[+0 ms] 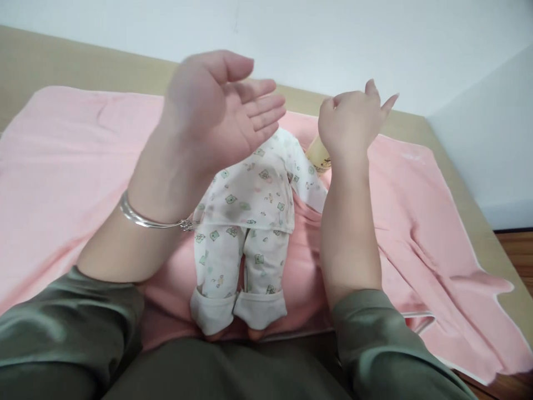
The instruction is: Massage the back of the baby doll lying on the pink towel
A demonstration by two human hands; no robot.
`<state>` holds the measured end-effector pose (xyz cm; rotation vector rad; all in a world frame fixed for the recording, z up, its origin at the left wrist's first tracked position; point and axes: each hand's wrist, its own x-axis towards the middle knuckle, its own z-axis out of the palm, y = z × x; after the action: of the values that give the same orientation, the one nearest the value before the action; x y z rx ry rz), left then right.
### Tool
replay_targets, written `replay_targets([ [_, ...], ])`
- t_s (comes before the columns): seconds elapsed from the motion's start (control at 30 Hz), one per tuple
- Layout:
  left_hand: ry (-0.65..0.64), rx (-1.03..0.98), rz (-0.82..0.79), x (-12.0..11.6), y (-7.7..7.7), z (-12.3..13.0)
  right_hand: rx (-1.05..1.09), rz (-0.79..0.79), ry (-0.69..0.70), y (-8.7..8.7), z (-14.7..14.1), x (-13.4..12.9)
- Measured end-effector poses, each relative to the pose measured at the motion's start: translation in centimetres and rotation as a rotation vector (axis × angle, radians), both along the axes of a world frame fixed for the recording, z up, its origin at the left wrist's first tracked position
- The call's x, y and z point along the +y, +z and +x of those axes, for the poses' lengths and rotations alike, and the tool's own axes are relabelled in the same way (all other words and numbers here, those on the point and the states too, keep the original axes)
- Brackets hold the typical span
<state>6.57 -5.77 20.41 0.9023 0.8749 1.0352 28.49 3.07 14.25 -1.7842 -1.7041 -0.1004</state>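
My left hand (216,111) is raised palm up over the upper part of a small figure in a patterned white top (258,194) and white trousers (262,255) with rolled cuffs. Its fingers are stretched out and hold nothing. To the right, my right hand (350,119) is held up with its back towards me, two fingers extended and the others curled out of sight. Just beside it, partly hidden, lies a yellowish printed item (318,155). The figure's head is hidden behind my left hand; its feet show slightly below the cuffs.
A pink blanket (83,144) is spread under the figure over a light wooden table (137,64). Folds run across its right side. A white wall (333,44) stands behind the table, and brown wooden flooring (518,250) shows at the right.
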Motion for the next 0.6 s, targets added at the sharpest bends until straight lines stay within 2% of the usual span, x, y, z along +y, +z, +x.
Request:
replay_targets([
  [0.13,0.033,-0.054,0.017,-0.7,0.7,-2.0,-0.119,-0.135,-0.175,1.3,-1.3,-1.2],
  [0.33,0.072,-0.001,0.024,0.0,0.8,-3.8,-0.164,-0.090,-0.175,1.5,-1.4,-2.0],
  [0.4,0.107,0.040,0.042,-0.2,1.2,-3.8,-0.188,-0.099,-0.161,1.9,-1.4,-2.5],
  [0.5,0.137,-0.032,0.046,-1.1,1.9,-2.7,-0.188,-0.155,-0.182,3.2,-2.4,-4.4],
  [0.57,0.119,-0.140,-0.006,-2.0,2.1,-1.6,-0.172,-0.115,-0.171,4.4,-4.1,-6.5],
  [0.6,0.104,-0.171,-0.032,-2.4,2.0,-1.0,-0.176,-0.057,-0.105,4.8,-5.1,-7.6],
])
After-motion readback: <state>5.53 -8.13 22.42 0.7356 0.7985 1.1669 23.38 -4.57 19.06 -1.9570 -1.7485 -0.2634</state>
